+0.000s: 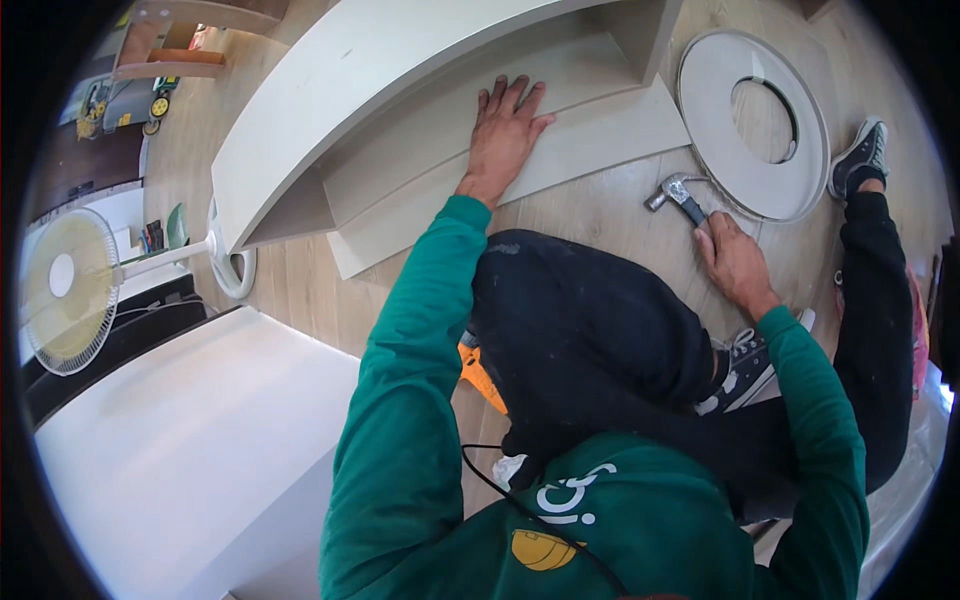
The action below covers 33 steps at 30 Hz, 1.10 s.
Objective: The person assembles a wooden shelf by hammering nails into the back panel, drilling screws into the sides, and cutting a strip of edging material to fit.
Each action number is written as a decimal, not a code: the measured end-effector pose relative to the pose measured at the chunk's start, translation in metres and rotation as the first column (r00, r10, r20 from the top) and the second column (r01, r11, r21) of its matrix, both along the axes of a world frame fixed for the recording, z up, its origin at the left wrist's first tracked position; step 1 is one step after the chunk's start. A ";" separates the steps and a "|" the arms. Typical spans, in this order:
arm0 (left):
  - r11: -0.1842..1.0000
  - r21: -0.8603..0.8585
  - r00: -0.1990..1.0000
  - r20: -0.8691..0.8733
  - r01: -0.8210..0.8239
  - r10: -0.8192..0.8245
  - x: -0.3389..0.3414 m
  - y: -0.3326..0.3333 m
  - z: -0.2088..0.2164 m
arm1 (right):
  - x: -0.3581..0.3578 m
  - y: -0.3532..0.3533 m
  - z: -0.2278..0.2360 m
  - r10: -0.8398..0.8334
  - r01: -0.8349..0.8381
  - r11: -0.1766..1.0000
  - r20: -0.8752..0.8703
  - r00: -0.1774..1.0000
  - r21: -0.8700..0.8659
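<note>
A pale wood-plank floor (300,290) fills the view, seen from above by a person sitting on it in a green sweatshirt and dark trousers, one knee drawn up between the arms. Largest on the floor is a long, curved cream-coloured cabinet piece (340,90) lying on its side, with a flat cream panel (600,135) laid along its open face. At lower left stands a big white block-like unit (190,460), and beside it a standing fan (65,290) with a yellowish grille. Upper right lies a flat cream ring-shaped board (745,150) with a round hole. The left hand (505,135) rests palm-down on the flat panel, fingers spread and straight, gripping nothing. The right hand (735,265) is wrapped around the handle of a claw hammer (678,192), whose metal head rests on the floor just beside the ring's edge.
</note>
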<state>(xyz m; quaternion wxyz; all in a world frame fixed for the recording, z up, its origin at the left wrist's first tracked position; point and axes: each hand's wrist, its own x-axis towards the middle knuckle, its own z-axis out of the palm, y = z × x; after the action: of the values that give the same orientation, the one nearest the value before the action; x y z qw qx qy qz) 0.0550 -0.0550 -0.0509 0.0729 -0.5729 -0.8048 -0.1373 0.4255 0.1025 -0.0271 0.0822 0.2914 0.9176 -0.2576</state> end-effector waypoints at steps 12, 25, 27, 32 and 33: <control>0.955 0.223 0.978 0.122 -0.193 0.169 -0.004 -0.016 -0.003 | -0.063 -0.006 0.053 0.025 -0.069 0.994 -0.431 0.902 -0.086; 0.914 0.251 0.948 0.065 -0.319 0.313 -0.001 -0.015 -0.001 | -0.210 0.001 0.043 0.161 -0.118 0.984 -0.377 0.912 0.135; 0.913 0.244 0.945 0.069 -0.328 0.321 -0.002 -0.016 -0.001 | -0.212 0.000 0.037 0.170 -0.132 0.980 -0.286 0.943 0.146; 0.913 0.242 0.944 0.065 -0.330 0.324 -0.002 -0.016 -0.001 | -0.213 0.000 0.038 0.165 -0.120 0.980 -0.307 0.937 0.160; 0.912 0.244 0.944 0.073 -0.330 0.323 -0.001 -0.017 -0.001 | -0.213 -0.001 0.039 0.165 -0.117 0.979 -0.319 0.933 0.164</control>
<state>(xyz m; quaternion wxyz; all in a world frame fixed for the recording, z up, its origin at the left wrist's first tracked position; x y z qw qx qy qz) 0.0540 -0.0717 -0.0516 0.1547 -0.4143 -0.8660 -0.2335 0.2126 0.1010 0.0118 -0.0760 0.1824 0.9529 -0.2300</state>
